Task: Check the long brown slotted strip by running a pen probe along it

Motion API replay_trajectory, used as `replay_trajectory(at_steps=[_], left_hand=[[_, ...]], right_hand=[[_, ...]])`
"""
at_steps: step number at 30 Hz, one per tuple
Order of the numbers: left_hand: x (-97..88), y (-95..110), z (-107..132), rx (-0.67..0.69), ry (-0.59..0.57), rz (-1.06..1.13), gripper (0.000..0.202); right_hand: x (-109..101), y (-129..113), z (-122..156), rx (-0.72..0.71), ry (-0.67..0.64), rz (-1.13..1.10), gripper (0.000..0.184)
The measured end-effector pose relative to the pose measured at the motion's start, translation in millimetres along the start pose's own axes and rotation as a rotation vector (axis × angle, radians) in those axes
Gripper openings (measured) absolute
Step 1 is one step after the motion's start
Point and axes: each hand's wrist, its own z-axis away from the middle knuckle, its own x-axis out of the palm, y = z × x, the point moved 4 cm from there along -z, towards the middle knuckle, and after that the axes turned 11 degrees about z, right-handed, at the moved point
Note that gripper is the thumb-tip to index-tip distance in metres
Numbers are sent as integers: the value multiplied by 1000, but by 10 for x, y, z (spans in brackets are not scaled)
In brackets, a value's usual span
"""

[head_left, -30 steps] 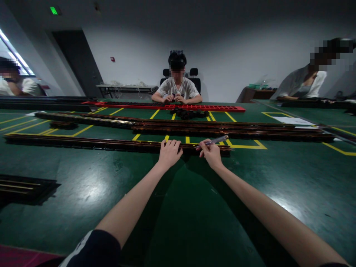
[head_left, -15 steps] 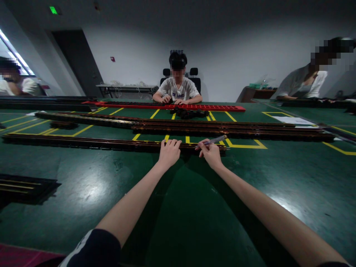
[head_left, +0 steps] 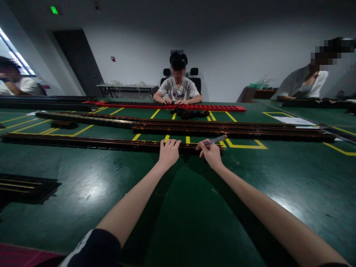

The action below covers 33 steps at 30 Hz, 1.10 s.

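A long, thin dark strip (head_left: 111, 143) with coppery lines lies across the green table before me. My left hand (head_left: 169, 151) is on it near its right end, the fingers bent over the far edge and holding it. In my right hand (head_left: 211, 155) is a pen (head_left: 215, 139) with a clear barrel, pinched between thumb and fingers. It slants, its lower end at the strip near the right tip. Whether the point touches the strip, I cannot tell.
Beyond my hands lies a bundle of similar strips (head_left: 233, 128), with a red slotted tray (head_left: 228, 108) farther back. Across the table a person (head_left: 178, 89) works at that tray. More dark strips (head_left: 25, 187) lie at left. Yellow tape (head_left: 250, 146) marks the table.
The strip has slid slightly left, and my left hand has shifted a little left with it. My right hand with the pen has hardly moved. The person opposite has lowered a hand.
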Motion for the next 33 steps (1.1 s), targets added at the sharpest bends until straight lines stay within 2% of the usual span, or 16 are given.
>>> replay_trajectory(at_steps=[5,16,26,33], left_hand=[[-11,9,2,-4,16,-13,45],[15,-47,1,12,-28,65,44],[-10,-17,1,-3,-27,53,43],[4,-33,-2,-11,21,9,41]], right_hand=[[-1,-13,3,5,26,2,41],[-49,37,10,67,112,-59,42],[-41,30,12,40,75,-78,40],[-5,24,-1,13,26,-59,40]])
